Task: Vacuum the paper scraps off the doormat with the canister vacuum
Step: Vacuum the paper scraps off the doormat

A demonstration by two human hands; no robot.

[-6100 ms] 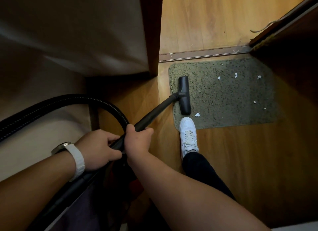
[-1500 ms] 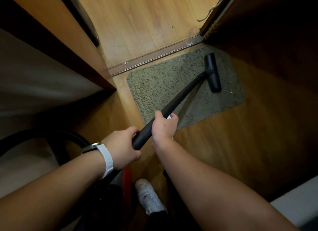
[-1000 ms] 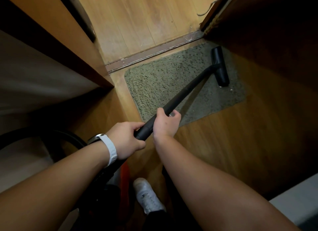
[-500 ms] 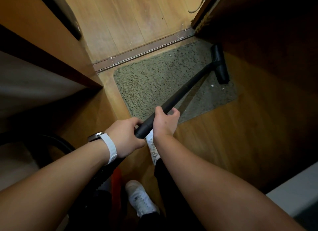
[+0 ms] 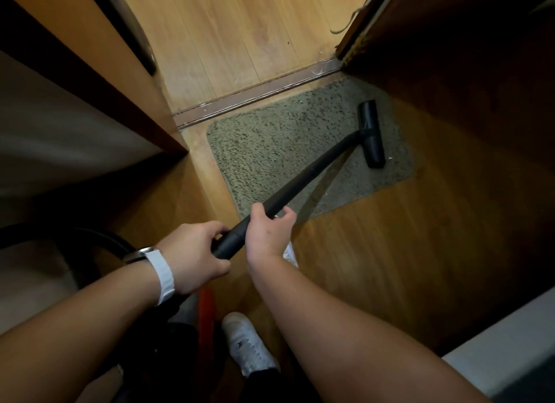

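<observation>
The grey-green doormat (image 5: pixel 279 150) lies on the wooden floor just before the metal door threshold (image 5: pixel 258 95). The black vacuum wand (image 5: pixel 303 179) runs from my hands to the black floor nozzle (image 5: pixel 371 134), which rests on the mat's right part. My left hand (image 5: pixel 195 257) grips the wand's lower end and my right hand (image 5: pixel 268 236) grips it just ahead. One tiny white paper scrap (image 5: pixel 390 158) lies on the mat just right of the nozzle. The black hose (image 5: pixel 99 240) curves away at the left.
A wooden door (image 5: pixel 90 69) stands open on the left and a dark wooden panel (image 5: pixel 480 102) closes in on the right. My white shoes (image 5: pixel 250 342) stand on the floor below my hands. A red part of the canister (image 5: pixel 206 315) shows beside my left wrist.
Over six seconds the nozzle has travelled from the mat's left edge to its right part, and most scraps are gone. In the last half second the nozzle has slid slightly back from the right edge.
</observation>
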